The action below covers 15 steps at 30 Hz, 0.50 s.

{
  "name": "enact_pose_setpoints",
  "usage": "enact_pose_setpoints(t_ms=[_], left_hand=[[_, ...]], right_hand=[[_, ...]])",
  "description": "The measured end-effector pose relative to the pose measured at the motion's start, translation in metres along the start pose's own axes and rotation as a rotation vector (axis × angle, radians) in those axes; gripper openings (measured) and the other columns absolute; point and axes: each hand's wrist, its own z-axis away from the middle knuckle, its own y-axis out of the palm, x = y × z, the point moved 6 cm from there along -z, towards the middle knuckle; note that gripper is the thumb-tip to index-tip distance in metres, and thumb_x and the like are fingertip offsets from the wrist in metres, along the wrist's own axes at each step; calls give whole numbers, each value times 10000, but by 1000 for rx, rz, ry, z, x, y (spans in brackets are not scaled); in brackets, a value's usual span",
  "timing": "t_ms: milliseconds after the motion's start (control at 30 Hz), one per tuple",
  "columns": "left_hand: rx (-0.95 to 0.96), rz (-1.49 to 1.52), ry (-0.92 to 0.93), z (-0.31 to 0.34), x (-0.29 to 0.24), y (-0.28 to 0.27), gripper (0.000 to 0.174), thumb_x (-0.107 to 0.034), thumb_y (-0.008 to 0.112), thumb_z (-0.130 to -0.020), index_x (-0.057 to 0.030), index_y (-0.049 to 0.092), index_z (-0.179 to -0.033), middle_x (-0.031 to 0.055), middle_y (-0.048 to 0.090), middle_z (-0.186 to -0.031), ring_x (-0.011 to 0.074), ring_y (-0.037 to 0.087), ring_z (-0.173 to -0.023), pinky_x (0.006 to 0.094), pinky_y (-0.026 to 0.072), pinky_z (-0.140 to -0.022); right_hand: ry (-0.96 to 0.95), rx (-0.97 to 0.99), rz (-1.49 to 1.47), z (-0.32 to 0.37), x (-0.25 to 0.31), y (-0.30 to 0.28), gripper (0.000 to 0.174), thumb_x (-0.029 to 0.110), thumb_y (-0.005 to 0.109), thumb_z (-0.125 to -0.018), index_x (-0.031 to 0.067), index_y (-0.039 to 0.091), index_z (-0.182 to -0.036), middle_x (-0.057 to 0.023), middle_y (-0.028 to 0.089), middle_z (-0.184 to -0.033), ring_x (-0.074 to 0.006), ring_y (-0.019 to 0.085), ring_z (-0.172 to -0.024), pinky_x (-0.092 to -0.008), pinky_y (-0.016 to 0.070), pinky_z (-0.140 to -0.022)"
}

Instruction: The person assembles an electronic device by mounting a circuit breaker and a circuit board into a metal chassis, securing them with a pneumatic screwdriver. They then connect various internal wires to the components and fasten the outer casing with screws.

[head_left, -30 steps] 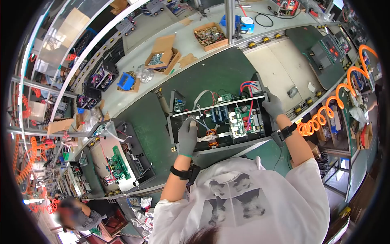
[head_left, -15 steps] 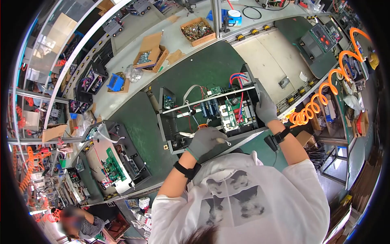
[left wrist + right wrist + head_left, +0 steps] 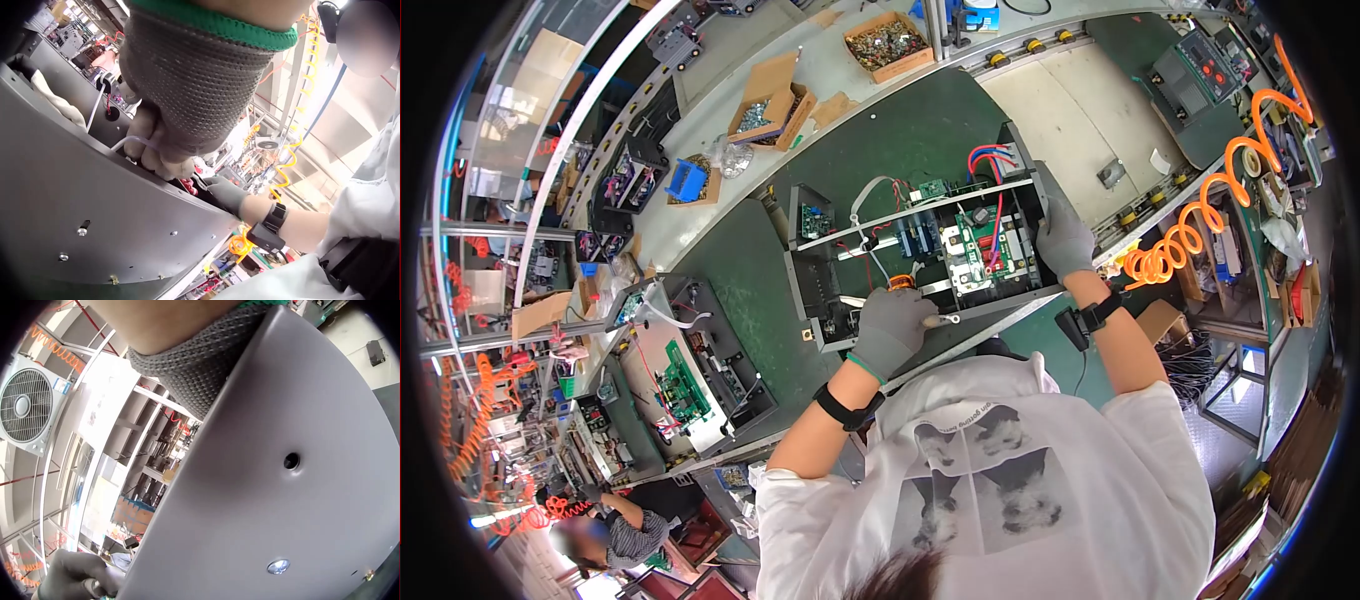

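Note:
An open black metal chassis [image 3: 802, 292] with green circuit boards [image 3: 980, 250], a copper coil and red, blue and white wires lies on the green mat. My left hand [image 3: 890, 325], in a grey glove, sits on the chassis's near wall. Its curled fingers [image 3: 159, 159] pinch a thin white strip [image 3: 946, 320] over the wall's edge [image 3: 94, 187]. My gloved right hand [image 3: 1062, 240] grips the chassis's right wall [image 3: 281, 487]. The right wrist view shows that grey wall close up, with the left hand [image 3: 69, 572] small at the bottom left.
Cardboard boxes of screws [image 3: 772, 108] [image 3: 887, 45] and a blue part [image 3: 687, 180] lie on the far bench. A second chassis with a green board [image 3: 685, 385] sits to the left. An orange coiled hose [image 3: 1200, 230] hangs to the right. Another person [image 3: 615, 530] works at lower left.
My left hand has drawn back from inside the chassis, over the coil, to the near wall and now pinches the white strip. The right hand stays on the right wall.

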Motion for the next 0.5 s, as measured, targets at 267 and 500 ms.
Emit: enact_pose_setpoints(t_ms=[267, 500], left_hand=[[-188, -46, -23, 0, -5, 1, 114, -124, 638, -692, -167, 661, -795, 29, 625, -781, 226, 609, -736, 373, 420, -647], [348, -74, -485, -10, 22, 23, 146, -231, 638, -759, -130, 671, -861, 79, 663, -880, 266, 646, -812, 387, 500, -678]], right_hand=[[22, 23, 19, 0, 1, -5, 311, 194, 527, -819, 128, 514, -1123, -142, 639, -1008, -355, 625, -898, -466, 501, -758], [27, 28, 46, -1, 6, -10, 249, 182, 536, -813, 96, 520, -1046, -144, 635, -983, -348, 623, -903, -461, 500, -766]])
